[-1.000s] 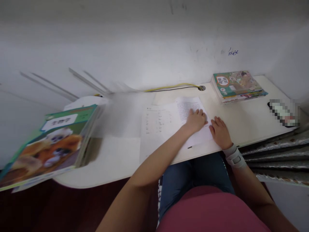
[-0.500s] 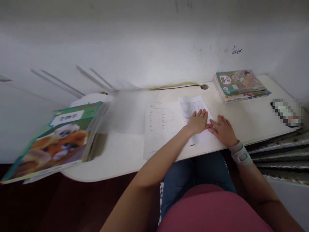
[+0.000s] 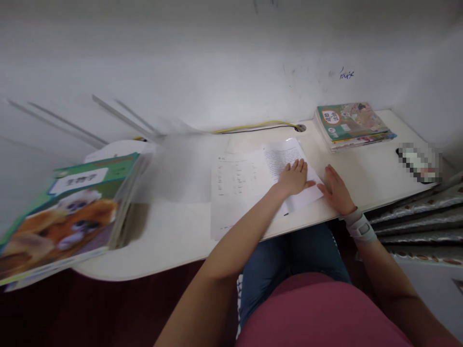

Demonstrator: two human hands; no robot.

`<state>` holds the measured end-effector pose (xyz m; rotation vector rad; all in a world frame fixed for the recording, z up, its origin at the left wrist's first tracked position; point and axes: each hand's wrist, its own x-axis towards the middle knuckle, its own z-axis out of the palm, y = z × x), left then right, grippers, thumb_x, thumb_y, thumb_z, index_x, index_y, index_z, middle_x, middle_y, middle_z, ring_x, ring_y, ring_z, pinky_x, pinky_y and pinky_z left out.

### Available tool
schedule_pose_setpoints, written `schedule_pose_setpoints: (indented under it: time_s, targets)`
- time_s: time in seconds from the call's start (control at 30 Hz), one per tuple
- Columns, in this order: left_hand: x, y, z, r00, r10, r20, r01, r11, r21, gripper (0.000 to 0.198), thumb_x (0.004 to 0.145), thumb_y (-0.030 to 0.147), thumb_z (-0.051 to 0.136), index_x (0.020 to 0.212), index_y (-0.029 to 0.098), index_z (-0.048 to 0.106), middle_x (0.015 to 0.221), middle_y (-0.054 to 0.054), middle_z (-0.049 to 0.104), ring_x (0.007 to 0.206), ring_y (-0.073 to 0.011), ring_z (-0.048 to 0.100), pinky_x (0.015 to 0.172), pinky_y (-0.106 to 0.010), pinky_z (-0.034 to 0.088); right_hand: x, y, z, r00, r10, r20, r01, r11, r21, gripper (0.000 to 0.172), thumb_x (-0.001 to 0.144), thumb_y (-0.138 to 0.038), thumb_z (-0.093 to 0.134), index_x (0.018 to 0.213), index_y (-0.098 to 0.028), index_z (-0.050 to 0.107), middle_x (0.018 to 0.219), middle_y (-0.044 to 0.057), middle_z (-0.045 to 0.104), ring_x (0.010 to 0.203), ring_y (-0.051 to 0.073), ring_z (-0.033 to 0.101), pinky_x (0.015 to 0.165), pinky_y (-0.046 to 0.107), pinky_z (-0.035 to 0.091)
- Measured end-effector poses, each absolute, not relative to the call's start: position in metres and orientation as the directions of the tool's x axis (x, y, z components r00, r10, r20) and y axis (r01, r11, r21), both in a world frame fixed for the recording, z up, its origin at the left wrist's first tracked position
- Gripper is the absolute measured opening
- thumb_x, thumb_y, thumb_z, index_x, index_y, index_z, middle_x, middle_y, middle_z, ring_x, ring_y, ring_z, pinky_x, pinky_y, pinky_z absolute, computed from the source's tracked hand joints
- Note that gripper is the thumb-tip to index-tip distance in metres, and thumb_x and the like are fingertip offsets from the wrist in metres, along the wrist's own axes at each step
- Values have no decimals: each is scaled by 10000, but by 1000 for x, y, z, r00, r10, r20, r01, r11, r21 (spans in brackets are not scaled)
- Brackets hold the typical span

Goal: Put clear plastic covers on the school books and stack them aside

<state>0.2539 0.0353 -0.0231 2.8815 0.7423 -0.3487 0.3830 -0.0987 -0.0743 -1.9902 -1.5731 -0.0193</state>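
Observation:
My left hand (image 3: 293,178) lies flat on a printed sheet (image 3: 280,156), fingers stretched out and pointing up the page. My right hand (image 3: 336,191) is beside the sheet's right edge, fingers extended and holding nothing. Left of the text sheet lies another white page (image 3: 231,193) with columns of print; my left forearm passes over its lower part. A short dark thing (image 3: 286,214), too small to make out, shows below the left hand near the desk's front edge.
A pile of textbooks (image 3: 352,123) sits at the white desk's (image 3: 173,241) back right, a phone-like object (image 3: 417,164) at the right end. Larger textbooks (image 3: 75,212) stand at the left end. A yellow cable (image 3: 253,126) runs along the wall to a round hole.
My right hand has moved off the sheet's edge, opening a gap from my left hand. The left hand stays on the page. The whole view has shifted slightly.

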Motion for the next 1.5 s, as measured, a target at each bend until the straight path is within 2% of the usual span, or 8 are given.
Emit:
schedule_pose_setpoints:
  time_s: [0.17,0.3,0.43,0.53,0.8,1.07,1.27,1.5]
  targets:
    - [253,40,-25,857,453,-244,488,-866,108,786,920,600,232,1498,73,152,1570,-157,102,1444,-311,99,1148,-493,150,389,-100,-76,410,814,412,829,-144,-540,636,924,-538,335,1383,-105,410,1377,199,486,1305,273,429,1064,499,369]
    - [257,43,-20,844,474,-251,511,-853,106,717,936,567,233,1504,136,164,1574,-141,104,1438,-340,107,1127,-541,166,385,-100,-75,327,879,346,893,-167,-419,501,917,-431,414,1314,-147,524,1400,172,476,1328,299,397,1068,502,350]
    - [258,18,-16,846,497,-191,512,-859,31,645,962,479,242,1452,67,311,1537,-189,236,1413,-367,194,1125,-531,168,381,-99,-71,295,912,286,917,-187,-351,380,933,-324,383,1195,-201,630,1349,124,547,1295,295,442,1050,522,348]
    - [252,-8,-19,860,481,-171,492,-871,24,713,944,550,213,1448,59,320,1517,-219,267,1397,-403,215,1104,-583,162,381,-98,-70,311,909,276,909,-200,-365,390,945,-305,348,1184,-193,635,1322,112,576,1280,277,465,1050,509,349]
    - [234,1,-25,817,513,-264,549,-831,84,828,865,707,168,1509,187,160,1577,-114,102,1419,-427,75,1101,-635,93,384,-99,-71,344,901,264,868,-198,-455,389,912,-269,383,1189,-136,621,1337,144,556,1294,259,456,1077,493,323]
    - [239,3,-24,780,561,-278,611,-779,140,788,884,665,71,1512,194,141,1585,-98,76,1423,-421,38,1103,-642,68,389,-101,-73,377,879,291,804,-155,-574,367,889,-266,382,1147,-204,636,1318,104,580,1258,229,499,1076,510,325]
    - [238,7,-28,749,618,-240,651,-753,92,706,929,570,161,1510,168,160,1580,-128,98,1410,-449,76,1090,-658,90,390,-102,-70,375,883,284,805,-158,-572,380,900,-266,351,1143,-205,637,1298,97,596,1241,220,516,1080,502,341]
    - [233,0,-25,824,507,-253,545,-831,112,697,927,580,194,1507,193,182,1578,-105,112,1425,-409,63,1108,-633,71,392,-103,-74,368,862,349,819,-123,-561,442,901,-299,355,1287,-194,542,1378,119,516,1329,237,410,1087,497,355]
